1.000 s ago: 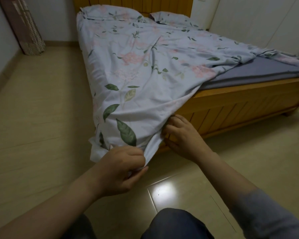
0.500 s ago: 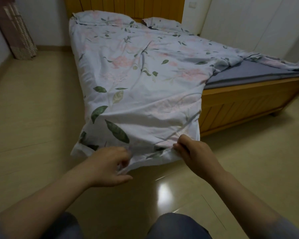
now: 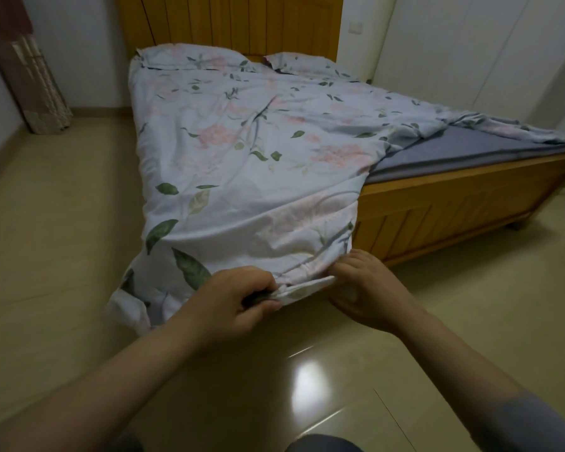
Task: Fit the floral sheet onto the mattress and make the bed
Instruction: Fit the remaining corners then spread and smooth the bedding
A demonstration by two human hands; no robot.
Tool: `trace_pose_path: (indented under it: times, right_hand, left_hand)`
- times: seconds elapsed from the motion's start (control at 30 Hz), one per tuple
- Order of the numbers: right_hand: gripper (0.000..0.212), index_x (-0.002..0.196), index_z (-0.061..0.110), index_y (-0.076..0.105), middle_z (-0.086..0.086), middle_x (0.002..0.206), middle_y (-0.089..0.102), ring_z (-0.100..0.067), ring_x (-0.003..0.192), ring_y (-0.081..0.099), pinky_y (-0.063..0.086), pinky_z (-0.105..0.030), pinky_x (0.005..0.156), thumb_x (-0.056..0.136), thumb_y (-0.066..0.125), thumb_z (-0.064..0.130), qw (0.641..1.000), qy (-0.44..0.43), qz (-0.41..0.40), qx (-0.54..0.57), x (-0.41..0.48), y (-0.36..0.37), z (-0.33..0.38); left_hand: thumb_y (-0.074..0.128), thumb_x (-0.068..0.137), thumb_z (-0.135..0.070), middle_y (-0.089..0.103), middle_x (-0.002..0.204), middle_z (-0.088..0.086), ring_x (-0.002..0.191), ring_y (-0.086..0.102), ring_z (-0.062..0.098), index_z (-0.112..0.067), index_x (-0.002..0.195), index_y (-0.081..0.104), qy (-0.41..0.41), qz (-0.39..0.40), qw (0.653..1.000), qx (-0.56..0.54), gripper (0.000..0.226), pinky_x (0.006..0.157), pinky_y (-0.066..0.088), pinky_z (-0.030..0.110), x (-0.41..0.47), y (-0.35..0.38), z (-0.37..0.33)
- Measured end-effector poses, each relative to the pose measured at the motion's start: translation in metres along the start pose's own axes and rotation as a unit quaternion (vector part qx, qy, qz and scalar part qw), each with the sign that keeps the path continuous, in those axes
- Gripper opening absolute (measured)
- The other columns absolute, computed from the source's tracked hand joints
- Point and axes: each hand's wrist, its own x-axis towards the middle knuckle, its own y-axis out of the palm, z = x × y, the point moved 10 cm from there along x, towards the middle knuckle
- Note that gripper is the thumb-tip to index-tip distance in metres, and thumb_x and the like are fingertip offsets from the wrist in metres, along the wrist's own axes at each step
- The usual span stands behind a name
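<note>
At bed (image 3: 454,203) foot: floral sheet (image 3: 242,141) lies lengthwise toward headboard (image 3: 228,24) (corner overhanging); left hand (image 3: 238,295), right hand (image 3: 362,288) pinch hem.

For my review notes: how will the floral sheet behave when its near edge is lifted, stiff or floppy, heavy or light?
Probably floppy: the floral sheet creases over the mattress and bunches where the left hand and right hand pinch it. Likely light: finger grips alone hold its edge up.
</note>
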Motion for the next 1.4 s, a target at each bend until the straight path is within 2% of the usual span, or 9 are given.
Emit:
trace_pose_path:
  times: [0.1,0.17,0.37,0.6,0.77,1.0,1.13,1.27,1.4]
  right_hand:
    - [0.031,0.115,0.027,0.060,0.004,0.125,0.060,-0.014,0.123,0.050,0.040,-0.034,0.106,0.085,0.064,0.031,1.000,0.022,-0.007,-0.015,0.017,-0.002,-0.029]
    - [0.022,0.108,0.025,0.063,0.002,0.119,0.063,-0.016,0.116,0.054,0.047,-0.029,0.092,0.087,0.061,0.031,0.999,0.047,0.002,-0.026,0.022,-0.008,-0.045]
    - [0.039,0.061,0.025,0.041,0.007,0.053,0.047,-0.013,0.047,0.047,0.033,-0.025,0.045,0.090,0.042,0.051,0.994,0.082,-0.064,-0.036,-0.044,-0.024,-0.028]
    - [0.015,0.089,0.025,0.062,0.005,0.092,0.066,-0.015,0.088,0.060,0.048,-0.026,0.080,0.079,0.063,0.036,0.994,0.084,0.036,-0.052,-0.080,0.002,-0.094]
    - [0.018,0.081,0.031,0.047,0.005,0.087,0.065,-0.011,0.083,0.055,0.043,-0.027,0.084,0.083,0.065,0.029,0.994,0.084,0.006,-0.068,-0.069,-0.008,-0.113]
    - [0.009,0.088,0.019,0.051,0.008,0.074,0.059,-0.005,0.060,0.045,0.030,-0.013,0.051,0.089,0.059,0.025,0.990,0.062,-0.123,0.042,-0.043,-0.050,-0.088]
    - [0.021,0.086,0.026,0.043,0.006,0.072,0.059,-0.002,0.060,0.039,0.026,-0.009,0.050,0.088,0.063,0.023,0.986,0.044,-0.147,0.061,-0.020,-0.076,-0.075]
    - [0.020,0.087,0.026,0.048,0.010,0.080,0.059,-0.002,0.071,0.045,0.032,-0.009,0.061,0.085,0.055,0.044,0.994,0.030,-0.097,0.032,0.001,-0.076,-0.090]
    - [0.030,0.101,0.035,0.055,0.015,0.100,0.060,-0.006,0.101,0.054,0.039,-0.035,0.104,0.083,0.050,0.060,0.998,0.063,0.026,-0.012,0.014,-0.018,-0.137]
  left_hand:
    - [0.053,0.087,-0.039,0.042,0.066,-0.014,0.059,0.039,-0.001,-0.019,0.071,0.051,0.006,0.022,1.000,0.013,0.025,0.055,0.032,0.014,-0.007,0.005,0.000]
    - [0.049,0.087,-0.042,0.043,0.065,-0.012,0.058,0.040,0.002,-0.020,0.069,0.048,-0.017,0.032,0.998,0.044,0.028,0.054,0.033,0.018,-0.008,0.008,0.010]
    - [0.045,0.086,-0.045,0.037,0.063,-0.018,0.056,0.040,-0.004,-0.030,0.067,0.040,-0.075,0.061,0.988,0.117,0.025,0.051,0.030,0.014,0.000,0.025,0.048]
    - [0.050,0.091,-0.032,0.048,0.084,-0.015,0.075,0.046,0.004,-0.027,0.085,0.053,-0.078,0.208,0.958,0.183,0.008,0.062,0.037,0.020,0.007,0.089,0.036]
    - [0.047,0.094,-0.021,0.059,0.113,0.006,0.099,0.057,0.023,-0.019,0.111,0.057,-0.202,0.403,0.851,0.270,0.020,0.075,0.040,0.027,0.009,0.127,0.034]
    - [0.064,0.078,-0.055,0.046,0.117,-0.006,0.104,0.048,0.015,-0.025,0.121,0.045,-0.143,0.157,0.967,0.144,0.055,0.083,0.041,0.028,0.098,0.130,-0.013]
    - [0.053,0.090,-0.025,0.054,0.101,0.001,0.093,0.053,0.021,-0.020,0.097,0.054,-0.147,0.018,0.987,0.067,0.009,0.068,0.030,0.027,0.126,0.109,-0.018]
    - [0.041,0.086,-0.032,0.045,0.075,-0.008,0.070,0.044,0.015,-0.024,0.076,0.049,-0.093,0.003,0.996,0.009,0.015,0.055,0.026,0.022,0.131,0.078,-0.007]
    - [0.045,0.085,-0.026,0.048,0.076,-0.005,0.073,0.048,0.019,-0.021,0.076,0.050,-0.108,0.064,0.991,0.056,0.011,0.061,0.032,0.030,0.115,0.067,0.045]
